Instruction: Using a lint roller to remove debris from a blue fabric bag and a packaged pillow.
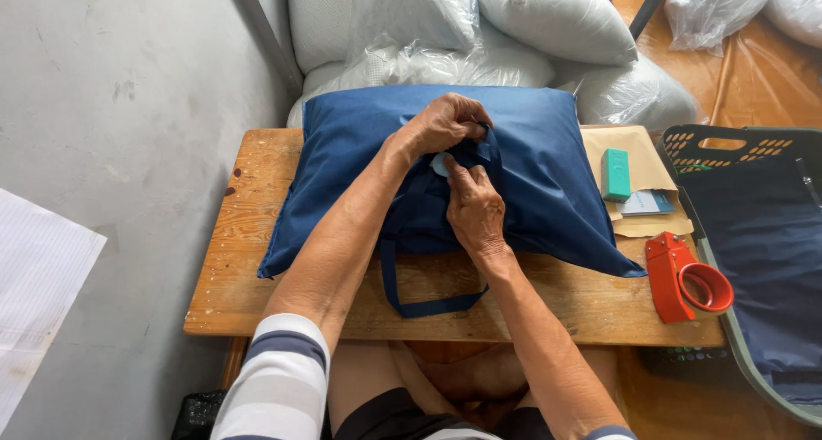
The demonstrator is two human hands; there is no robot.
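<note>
A stuffed dark blue fabric bag (531,175) lies across the wooden table (257,286), its strap loop (428,303) hanging over the front edge. My left hand (445,123) grips a blue strap near the bag's top middle. My right hand (475,209) rests on the bag just below it, thumb and finger pinching at a small pale blue round piece (440,163) between the two hands.
A red tape dispenser (685,277) lies at the table's right end, past a brown envelope (638,149) with a small teal box (615,175) and a card. A dark basket (762,234) with blue fabric stands right. White pillows (548,20) in plastic are stacked behind. A grey wall is left.
</note>
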